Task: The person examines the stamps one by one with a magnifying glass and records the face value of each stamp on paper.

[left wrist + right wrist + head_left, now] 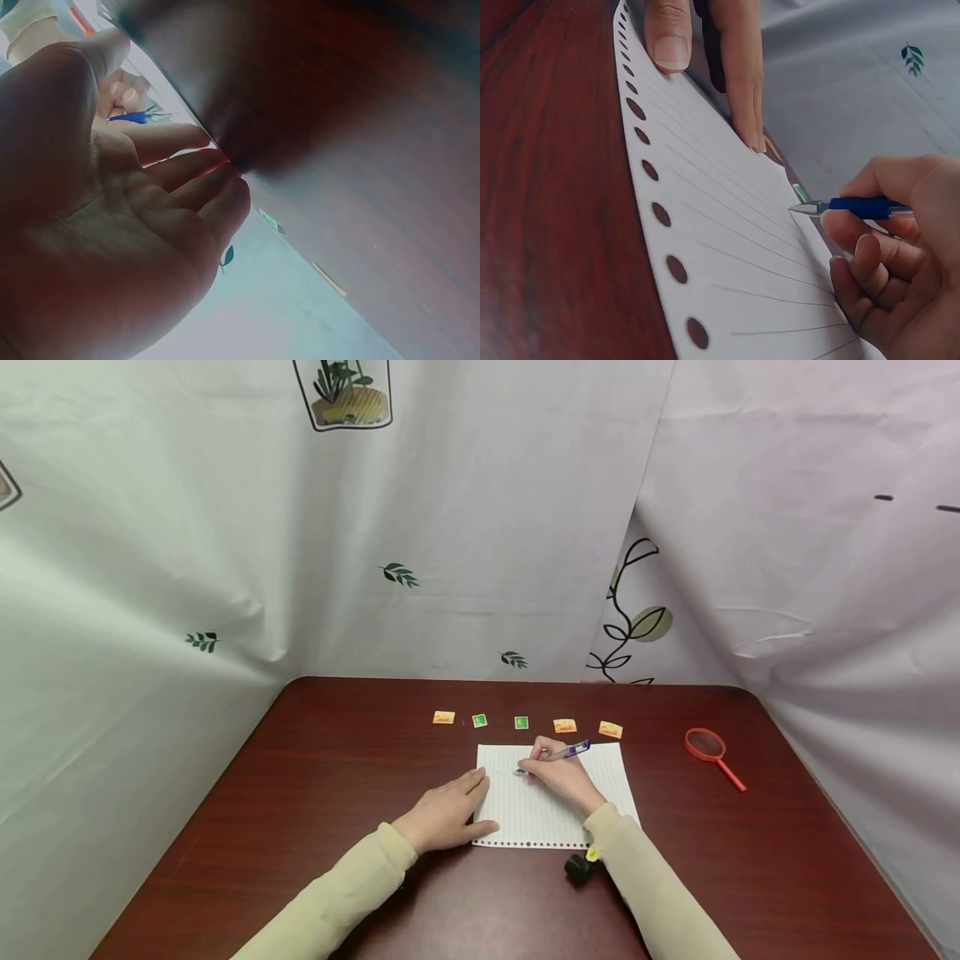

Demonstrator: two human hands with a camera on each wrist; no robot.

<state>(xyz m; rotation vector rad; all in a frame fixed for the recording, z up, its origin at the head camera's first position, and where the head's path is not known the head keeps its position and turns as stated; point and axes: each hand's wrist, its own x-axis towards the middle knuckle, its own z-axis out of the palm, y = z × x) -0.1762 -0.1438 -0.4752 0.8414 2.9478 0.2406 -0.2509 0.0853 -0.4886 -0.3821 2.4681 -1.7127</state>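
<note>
A sheet of lined paper (517, 810) with punched holes along its near edge lies on the dark red table. My right hand (558, 772) grips a blue pen (577, 749) over the upper part of the sheet; in the right wrist view the pen's metal tip (802, 208) points at the paper. The left hand (450, 810) rests on the sheet's left edge with fingers extended and thumb spread. From the left wrist, the palm of that hand (150, 202) fills much of the view, fingertips at the paper's edge.
Beyond the paper runs a row of small orange cards (444, 717) and green cards (521, 722). A red magnifying glass (705, 744) lies at the right. Beside the right sleeve sits a small black object (579, 869) with a yellow part. White patterned cloth (480, 527) hangs behind the table.
</note>
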